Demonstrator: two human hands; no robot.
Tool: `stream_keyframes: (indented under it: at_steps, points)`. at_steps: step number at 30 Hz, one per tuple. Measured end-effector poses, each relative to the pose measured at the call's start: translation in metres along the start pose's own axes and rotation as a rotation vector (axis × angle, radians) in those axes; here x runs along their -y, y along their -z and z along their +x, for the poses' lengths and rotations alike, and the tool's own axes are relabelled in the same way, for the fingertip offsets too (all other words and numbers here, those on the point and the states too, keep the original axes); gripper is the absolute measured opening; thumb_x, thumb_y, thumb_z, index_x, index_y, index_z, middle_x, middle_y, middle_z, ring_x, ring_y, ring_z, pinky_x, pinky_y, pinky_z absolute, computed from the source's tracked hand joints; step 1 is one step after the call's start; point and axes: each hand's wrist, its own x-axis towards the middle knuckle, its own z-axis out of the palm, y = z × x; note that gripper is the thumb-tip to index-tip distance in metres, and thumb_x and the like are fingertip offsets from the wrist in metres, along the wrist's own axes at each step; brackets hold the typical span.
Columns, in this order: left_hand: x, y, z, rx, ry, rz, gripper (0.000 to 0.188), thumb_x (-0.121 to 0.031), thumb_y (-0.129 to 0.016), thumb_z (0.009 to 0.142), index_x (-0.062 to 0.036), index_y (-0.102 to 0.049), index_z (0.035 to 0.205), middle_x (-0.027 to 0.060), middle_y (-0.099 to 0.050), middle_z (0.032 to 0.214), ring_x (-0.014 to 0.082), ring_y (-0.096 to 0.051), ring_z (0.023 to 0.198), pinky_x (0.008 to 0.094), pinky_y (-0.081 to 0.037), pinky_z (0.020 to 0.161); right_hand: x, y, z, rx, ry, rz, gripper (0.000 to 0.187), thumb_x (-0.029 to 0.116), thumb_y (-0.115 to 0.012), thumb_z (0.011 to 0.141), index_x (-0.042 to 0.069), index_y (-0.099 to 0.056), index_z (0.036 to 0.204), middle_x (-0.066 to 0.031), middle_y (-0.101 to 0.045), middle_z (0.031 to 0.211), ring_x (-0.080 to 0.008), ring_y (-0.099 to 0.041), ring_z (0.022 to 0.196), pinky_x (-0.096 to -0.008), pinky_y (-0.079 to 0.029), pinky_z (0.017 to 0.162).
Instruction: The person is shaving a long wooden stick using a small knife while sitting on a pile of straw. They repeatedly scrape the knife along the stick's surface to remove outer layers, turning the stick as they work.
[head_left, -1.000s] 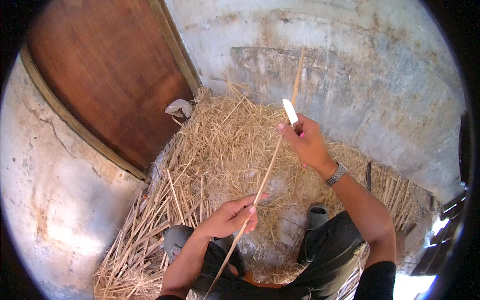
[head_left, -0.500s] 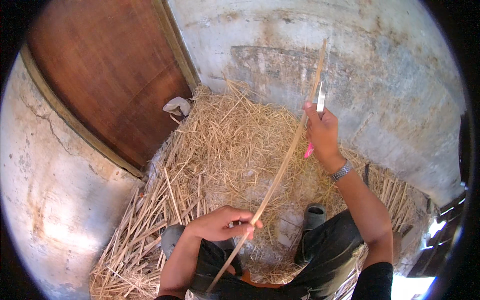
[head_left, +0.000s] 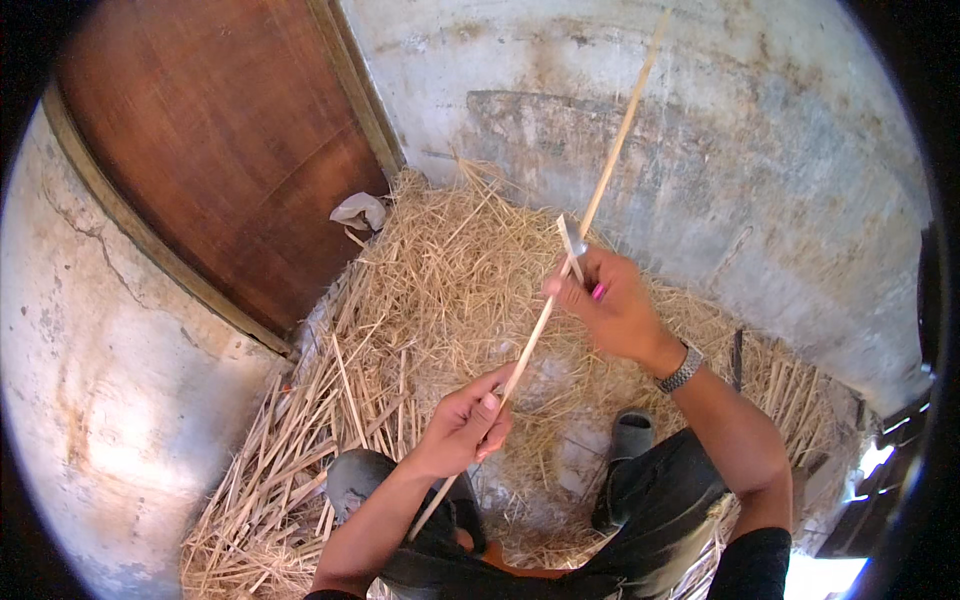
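Note:
A long pale bamboo strip point(head_left: 613, 160) slants from my lap up toward the wall. My left hand point(head_left: 462, 425) is closed around its lower part, thumb on top. Farther up, my right hand point(head_left: 618, 312) grips a small knife with a pink handle point(head_left: 599, 292), most of which the fingers hide. The blade point(head_left: 577, 238) lies against the strip, and a short split end point(head_left: 564, 232) stands away from the strip beside it. My right thumb and fingers also press close to the strip there.
Thin shavings point(head_left: 480, 250) cover the floor ahead, and loose cut strips point(head_left: 270, 480) pile up at the left. A brown door point(head_left: 220, 150) and a stained wall point(head_left: 800, 200) enclose the spot. A whitish crumpled bag point(head_left: 358, 211) lies by the door. My knees and a grey slipper point(head_left: 632, 435) are below.
The strip has slid up and away from me. My right hand with the knife has come down and left, turning the blade onto the strip. My left hand has closed and moved slightly up.

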Motion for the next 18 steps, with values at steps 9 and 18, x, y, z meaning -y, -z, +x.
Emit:
stream_keyframes:
  at_steps: [9,18]
  points:
    - [0.014,-0.005,-0.003,-0.114,-0.055,0.054,0.045,-0.009,-0.057,0.102,-0.0037,-0.048,0.146,-0.0046,-0.048,0.065,0.0031,-0.038,0.054,0.022,-0.032,0.049,0.005,0.015,0.003,-0.349,0.118,-0.454,0.035,0.034,-0.054,0.103,0.003,-0.062,0.089,-0.0162,-0.055,0.06,-0.0315,-0.052,0.049,-0.0388,-0.042,0.048]
    - [0.035,-0.01,-0.006,-0.398,-0.301,0.506,0.04,-0.004,-0.063,0.096,0.0045,-0.057,0.135,-0.0048,-0.049,0.059,0.0009,-0.041,0.054,0.0221,-0.032,0.047,0.0,-0.026,-0.019,-0.085,0.195,-0.752,0.036,0.035,-0.052,0.101,0.007,-0.061,0.08,-0.0169,-0.058,0.058,-0.0407,-0.059,0.052,-0.0498,-0.047,0.048]
